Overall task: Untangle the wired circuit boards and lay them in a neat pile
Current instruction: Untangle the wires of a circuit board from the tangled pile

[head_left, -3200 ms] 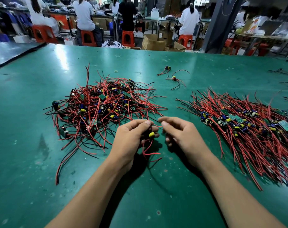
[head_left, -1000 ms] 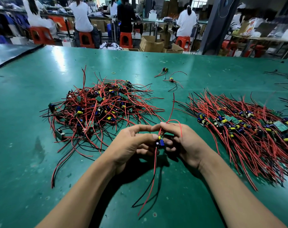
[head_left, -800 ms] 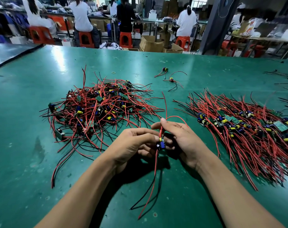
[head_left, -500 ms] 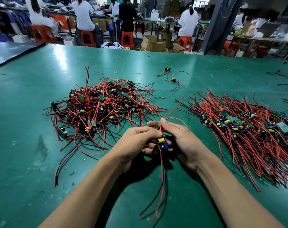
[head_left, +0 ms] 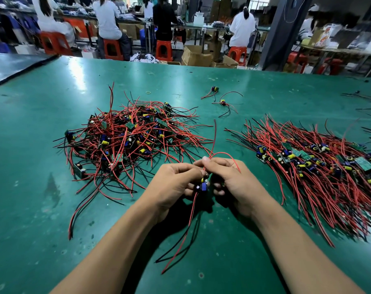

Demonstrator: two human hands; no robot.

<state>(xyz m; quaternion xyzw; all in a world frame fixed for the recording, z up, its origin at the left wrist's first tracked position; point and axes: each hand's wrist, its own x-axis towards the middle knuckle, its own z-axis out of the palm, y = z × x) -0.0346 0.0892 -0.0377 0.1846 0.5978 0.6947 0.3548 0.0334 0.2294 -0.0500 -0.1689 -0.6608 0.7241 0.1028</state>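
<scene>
We hold one wired circuit board (head_left: 203,186) at centre, between both hands. The left hand (head_left: 174,183) curls its fingers round the board; the right hand (head_left: 233,179) pinches the red lead (head_left: 215,134) that rises toward 12 o'clock. The trailing leads (head_left: 186,232) run toward 6 o'clock over the green table (head_left: 31,198). We draw each lead straight through the pinch, slowly, so that the solder joints take no jerk. The tangled heap (head_left: 133,141) lies at 10 o'clock; the neat pile (head_left: 320,170) lies at 3 o'clock, where we should lay the board with its leads parallel to the rest.
</scene>
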